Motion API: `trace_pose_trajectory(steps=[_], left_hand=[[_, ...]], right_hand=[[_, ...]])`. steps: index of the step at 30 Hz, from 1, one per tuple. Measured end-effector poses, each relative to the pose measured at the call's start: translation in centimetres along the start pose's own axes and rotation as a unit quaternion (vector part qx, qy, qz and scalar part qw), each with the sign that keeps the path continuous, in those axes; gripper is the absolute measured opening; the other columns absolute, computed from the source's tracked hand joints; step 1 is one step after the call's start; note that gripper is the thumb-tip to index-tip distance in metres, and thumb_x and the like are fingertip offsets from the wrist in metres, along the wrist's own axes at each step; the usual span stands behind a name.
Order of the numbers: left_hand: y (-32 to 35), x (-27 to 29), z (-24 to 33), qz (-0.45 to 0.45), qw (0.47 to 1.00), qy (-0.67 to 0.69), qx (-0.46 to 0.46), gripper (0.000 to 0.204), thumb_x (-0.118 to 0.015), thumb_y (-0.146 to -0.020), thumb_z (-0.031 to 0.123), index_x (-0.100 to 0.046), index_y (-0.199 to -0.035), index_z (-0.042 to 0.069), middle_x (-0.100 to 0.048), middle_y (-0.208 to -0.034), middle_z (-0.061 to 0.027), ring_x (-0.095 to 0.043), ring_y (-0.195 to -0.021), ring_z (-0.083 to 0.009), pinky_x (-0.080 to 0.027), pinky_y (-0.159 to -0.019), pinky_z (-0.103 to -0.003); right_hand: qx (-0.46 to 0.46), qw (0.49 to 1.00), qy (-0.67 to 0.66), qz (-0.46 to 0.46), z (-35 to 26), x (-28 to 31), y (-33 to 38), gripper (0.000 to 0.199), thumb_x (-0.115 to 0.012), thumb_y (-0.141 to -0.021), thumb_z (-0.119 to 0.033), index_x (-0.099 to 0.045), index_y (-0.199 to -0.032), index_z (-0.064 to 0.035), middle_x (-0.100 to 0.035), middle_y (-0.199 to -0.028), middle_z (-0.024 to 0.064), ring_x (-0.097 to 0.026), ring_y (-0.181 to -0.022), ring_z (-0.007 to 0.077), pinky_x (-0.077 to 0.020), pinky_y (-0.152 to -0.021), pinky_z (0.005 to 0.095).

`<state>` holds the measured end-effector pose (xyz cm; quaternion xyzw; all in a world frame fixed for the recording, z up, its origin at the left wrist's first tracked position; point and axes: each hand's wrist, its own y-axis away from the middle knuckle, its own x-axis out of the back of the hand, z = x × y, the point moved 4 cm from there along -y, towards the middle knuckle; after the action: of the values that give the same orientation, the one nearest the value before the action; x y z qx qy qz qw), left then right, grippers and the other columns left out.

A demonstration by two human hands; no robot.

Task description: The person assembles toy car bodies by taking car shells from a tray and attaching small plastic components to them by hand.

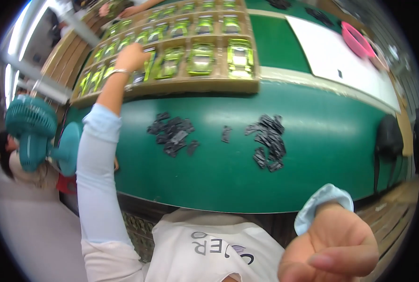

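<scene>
My left hand (132, 57) reaches over the cardboard tray (181, 86) at the far left. Its fingers are closed at the edge of a tilted, bright green toy car body (149, 65), partly hidden by the hand. Other green toy car bodies (201, 58) sit in rows in the tray's compartments. Close to the camera at the lower right, my right hand (334, 249) is raised with its palm up and fingers curled in. Whatever its fingertips may hold is hidden.
Two piles of small black plastic parts (172, 134) (269, 138) lie on the green table (209, 183), with a single black part (226, 134) between them. A white board (331, 61) and pink basket (357, 40) are at far right. A teal fan (31, 124) stands left. Another person's arm (136, 9) shows beyond the tray.
</scene>
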<state>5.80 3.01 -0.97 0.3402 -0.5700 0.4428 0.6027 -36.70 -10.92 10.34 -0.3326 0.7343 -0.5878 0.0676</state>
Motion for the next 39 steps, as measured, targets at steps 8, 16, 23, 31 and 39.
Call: trace_pose_trajectory(steps=[8, 16, 23, 31, 39], left_hand=[[2.3, -0.4, -1.3, 0.071, 0.997, -0.004, 0.006, 0.046, -0.072, -0.059, 0.031, -0.062, -0.088, -0.003, -0.061, -0.092, -0.0223, -0.061, -0.085, -0.0330, -0.048, -0.077, -0.038], [5.9, 2.5, -3.1, 0.012, 0.818, 0.572, 0.056, 0.037, -0.061, -0.080, 0.023, -0.054, -0.106, -0.002, -0.061, -0.088, -0.0089, -0.058, -0.074, -0.0136, -0.046, -0.061, -0.024], [15.1, 0.5, 6.1, -0.175, 0.287, 0.940, -0.054, 0.037, -0.038, -0.090, 0.027, -0.048, -0.115, 0.002, -0.057, -0.109, -0.0107, -0.057, -0.096, -0.0235, -0.047, -0.080, -0.035], [18.9, -2.3, 10.7, -0.315, 0.193, 0.929, -0.013, 0.045, -0.039, -0.089, 0.032, -0.046, -0.116, -0.003, -0.057, -0.105, -0.0178, -0.058, -0.093, -0.0258, -0.047, -0.081, -0.034], [20.6, -3.6, 11.9, -0.359, 0.246, 0.899, 0.055, 0.046, -0.041, -0.088, 0.034, -0.048, -0.113, -0.004, -0.059, -0.099, -0.0195, -0.061, -0.081, -0.0246, -0.049, -0.074, -0.033]], right_hand=[[0.144, 0.966, -0.169, -0.133, 3.6, -3.2, 1.0, 0.023, -0.064, -0.066, 0.002, -0.061, -0.088, -0.0055, -0.059, -0.082, 0.0044, -0.056, -0.069, 0.0221, -0.0446, -0.057, 0.0320], [-0.077, 0.853, -0.068, -0.512, 13.9, -13.0, 6.9, 0.020, -0.058, -0.071, -0.001, -0.059, -0.090, -0.0021, -0.053, -0.093, 0.0127, -0.052, -0.086, 0.0298, -0.0437, -0.077, 0.0371], [-0.125, 0.800, -0.069, -0.583, 14.0, -12.9, 6.2, 0.017, -0.059, -0.072, -0.001, -0.058, -0.088, -0.0012, -0.054, -0.082, 0.0131, -0.054, -0.081, 0.0272, -0.0440, -0.076, 0.0340], [-0.471, 0.704, -0.496, -0.189, 16.0, -10.8, 3.3, 0.022, -0.057, -0.078, -0.004, -0.056, -0.100, -0.0013, -0.058, -0.087, 0.0053, -0.053, -0.074, 0.0139, -0.0417, -0.070, 0.0240], [-0.485, 0.610, -0.608, -0.152, 15.9, -10.2, 3.6, 0.021, -0.055, -0.079, -0.005, -0.055, -0.099, 0.0015, -0.059, -0.082, 0.0101, -0.055, -0.066, 0.0161, -0.0431, -0.060, 0.0260]])
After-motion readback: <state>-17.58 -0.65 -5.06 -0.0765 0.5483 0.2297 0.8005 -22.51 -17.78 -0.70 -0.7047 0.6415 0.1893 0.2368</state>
